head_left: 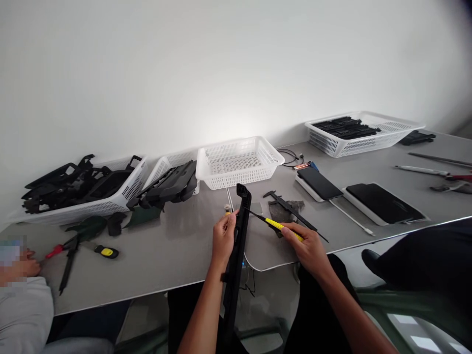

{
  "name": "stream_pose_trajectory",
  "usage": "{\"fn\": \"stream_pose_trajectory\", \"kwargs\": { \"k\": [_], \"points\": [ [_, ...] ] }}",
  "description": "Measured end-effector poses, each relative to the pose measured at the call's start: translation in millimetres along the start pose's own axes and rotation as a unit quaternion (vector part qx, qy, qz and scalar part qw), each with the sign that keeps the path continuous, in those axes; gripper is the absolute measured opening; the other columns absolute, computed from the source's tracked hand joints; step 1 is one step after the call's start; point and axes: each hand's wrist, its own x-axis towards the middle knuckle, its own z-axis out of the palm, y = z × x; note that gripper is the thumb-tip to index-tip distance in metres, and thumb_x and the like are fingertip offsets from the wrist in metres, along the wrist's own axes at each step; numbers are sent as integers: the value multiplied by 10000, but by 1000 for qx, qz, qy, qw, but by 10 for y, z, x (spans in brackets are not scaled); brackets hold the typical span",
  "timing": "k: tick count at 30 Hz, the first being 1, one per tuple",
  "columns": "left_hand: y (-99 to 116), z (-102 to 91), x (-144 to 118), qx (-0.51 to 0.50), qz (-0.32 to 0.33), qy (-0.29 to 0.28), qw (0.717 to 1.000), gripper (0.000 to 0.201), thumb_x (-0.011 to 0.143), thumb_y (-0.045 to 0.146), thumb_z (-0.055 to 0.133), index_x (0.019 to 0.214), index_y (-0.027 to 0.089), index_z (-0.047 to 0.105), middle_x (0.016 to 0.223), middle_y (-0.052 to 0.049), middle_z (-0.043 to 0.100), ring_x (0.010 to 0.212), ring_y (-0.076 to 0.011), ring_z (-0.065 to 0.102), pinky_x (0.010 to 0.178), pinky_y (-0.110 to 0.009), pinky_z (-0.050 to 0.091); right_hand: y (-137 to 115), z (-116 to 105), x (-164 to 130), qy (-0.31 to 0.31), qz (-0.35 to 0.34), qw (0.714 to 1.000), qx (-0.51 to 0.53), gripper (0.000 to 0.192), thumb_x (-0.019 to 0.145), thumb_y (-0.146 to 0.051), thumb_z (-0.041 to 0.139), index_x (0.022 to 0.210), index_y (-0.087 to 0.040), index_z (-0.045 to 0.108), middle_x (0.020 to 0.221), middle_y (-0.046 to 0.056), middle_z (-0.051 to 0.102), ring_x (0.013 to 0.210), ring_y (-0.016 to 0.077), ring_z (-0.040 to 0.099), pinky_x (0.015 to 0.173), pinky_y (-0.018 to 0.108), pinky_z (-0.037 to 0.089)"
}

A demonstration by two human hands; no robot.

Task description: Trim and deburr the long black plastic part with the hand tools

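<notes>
Presently left hand fingers clenched round long black plastic part; right hand fingers grasping yellow-handled tool, tip at part's upper end; work ongoing, unfinished.

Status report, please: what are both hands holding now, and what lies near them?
Left hand grips long black plastic part, upright. Right hand holds yellow-handled blade tool, tip at the part. Caliper lies just behind.

Four baskets line the rear of the table: one with plastic parts far left, an empty basket centre, another far right. A caliper lies before the empty basket; two tablets lie right of it.
</notes>
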Motion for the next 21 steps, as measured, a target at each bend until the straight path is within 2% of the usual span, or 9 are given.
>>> {"fn": "stream_pose_trajectory", "kwargs": {
  "k": [4, 8, 12, 17, 21],
  "points": [
    [12, -3, 4, 14, 1, 3, 1000, 610, 987, 672, 584, 1240, 170, 821, 975, -81, 825, 909, -230, 719, 793, -291, 527, -17, -18, -23, -20, -11, 1000, -1, 463, 936, -586, 639, 1059, -195, 856, 964, 75, 799, 844, 225, 691, 731, 297, 489],
    [9, -7, 13, 3, 19, 31, 999, 563, 973, 647, 621, 1194, 176, 836, 1135, -111, 831, 1066, -263, 735, 904, -315, 542, -44, -65, -28, -88, -36, 995, -31, 396, 930, -519, 634, 1022, -214, 869, 895, 57, 777, 787, 204, 661, 689, 292, 449],
    [-12, -7, 18, 7, 21, 46, 999, 576, 987, 642, 597, 1210, 164, 827, 1138, -118, 832, 1061, -267, 740, 905, -323, 549, -45, -98, -21, -157, -40, 986, -32, 353, 905, -480, 647, 954, -210, 870, 832, 46, 749, 734, 191, 635, 663, 287, 434],
    [-29, 4, 26, -16, 23, 57, 998, 544, 996, 621, 599, 1194, 167, 825, 1228, -134, 817, 1180, -285, 729, 1017, -351, 527, 19, -119, -12, -129, -15, 991, -20, 426, 943, -561, 629, 1020, -214, 865, 967, 63, 794, 864, 229, 687, 736, 296, 475],
    [-21, 5, 30, -22, 23, 71, 997, 565, 992, 639, 600, 1213, 166, 817, 1230, -141, 815, 1175, -292, 736, 1003, -360, 540, 61, -137, -13, -165, -24, 986, -27, 399, 925, -546, 659, 984, -208, 863, 925, 55, 776, 824, 212, 666, 739, 292, 473]
  ]
}}
